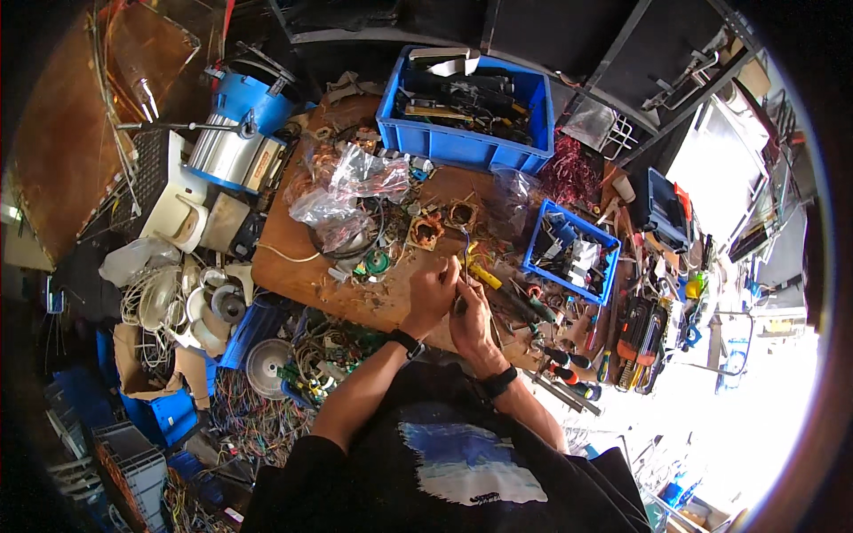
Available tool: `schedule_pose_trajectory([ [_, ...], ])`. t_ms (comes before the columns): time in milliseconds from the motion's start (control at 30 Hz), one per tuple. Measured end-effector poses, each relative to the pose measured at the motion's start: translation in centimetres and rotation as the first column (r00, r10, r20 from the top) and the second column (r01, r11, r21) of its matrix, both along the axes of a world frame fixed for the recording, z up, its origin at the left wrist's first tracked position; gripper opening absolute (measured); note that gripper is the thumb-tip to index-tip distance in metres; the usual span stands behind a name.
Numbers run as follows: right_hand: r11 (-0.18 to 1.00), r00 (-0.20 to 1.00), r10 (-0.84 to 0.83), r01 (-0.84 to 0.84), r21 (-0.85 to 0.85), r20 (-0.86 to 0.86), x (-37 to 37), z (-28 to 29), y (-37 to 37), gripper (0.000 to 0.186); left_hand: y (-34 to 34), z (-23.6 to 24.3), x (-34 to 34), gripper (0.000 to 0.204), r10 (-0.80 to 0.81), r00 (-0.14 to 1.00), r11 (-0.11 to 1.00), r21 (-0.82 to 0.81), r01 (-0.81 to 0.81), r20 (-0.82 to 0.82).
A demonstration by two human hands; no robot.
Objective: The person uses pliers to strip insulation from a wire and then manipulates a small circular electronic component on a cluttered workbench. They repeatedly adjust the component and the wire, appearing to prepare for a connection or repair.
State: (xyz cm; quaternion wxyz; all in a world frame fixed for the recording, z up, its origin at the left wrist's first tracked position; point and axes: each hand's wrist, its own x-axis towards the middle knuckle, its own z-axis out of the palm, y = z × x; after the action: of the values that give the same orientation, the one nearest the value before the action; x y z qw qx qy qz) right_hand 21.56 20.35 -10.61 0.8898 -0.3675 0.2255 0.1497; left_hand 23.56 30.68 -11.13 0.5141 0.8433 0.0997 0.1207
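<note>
Where left hand [433, 295] and right hand [471, 320] meet above the table [289, 277] — presumably for steadiness — what they pinch is unclear.

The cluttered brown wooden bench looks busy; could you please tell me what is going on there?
A person's left hand and right hand are close together over the brown wooden bench, fingers curled; whatever they may be pinching is too small to make out. Just beyond them lie two squarish tan parts with copper-coloured middles. A long yellow object, perhaps a tool handle, lies right beside the hands. Farther off stand a large blue plastic crate and, to the right, a smaller blue plastic tray, both loaded.
</note>
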Motion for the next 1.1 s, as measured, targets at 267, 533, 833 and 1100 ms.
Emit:
schedule_pose_trajectory([
  [267,0.902,0.965,0.217,-0.140,-0.408,0.148,1.6,-0.7,-1.0,0.061,-1.1,-0.5,0.5,0.064,-0.107,0.952,0.860,-0.508,-0.057,-0.288],
  [533,0.928,0.987,0.150,-0.117,-0.353,0.066,1.0,-1.3,-0.4,0.073,-1.6,-1.5,0.7,0.074,-0.246,0.953,0.606,-0.796,0.011,-0.175],
  [833,0.920,0.991,0.112,-0.076,-0.385,0.073,2.5,-0.5,-1.0,0.045,-1.0,-0.9,-0.2,0.062,-0.251,0.966,0.324,-0.946,0.029,-0.056],
  [1100,0.987,0.988,0.151,-0.150,-0.049,0.018,2.8,-1.0,-2.1,0.036,2.0,1.4,-1.2,0.071,-0.388,0.920,0.371,-0.924,0.094,-0.062],
])
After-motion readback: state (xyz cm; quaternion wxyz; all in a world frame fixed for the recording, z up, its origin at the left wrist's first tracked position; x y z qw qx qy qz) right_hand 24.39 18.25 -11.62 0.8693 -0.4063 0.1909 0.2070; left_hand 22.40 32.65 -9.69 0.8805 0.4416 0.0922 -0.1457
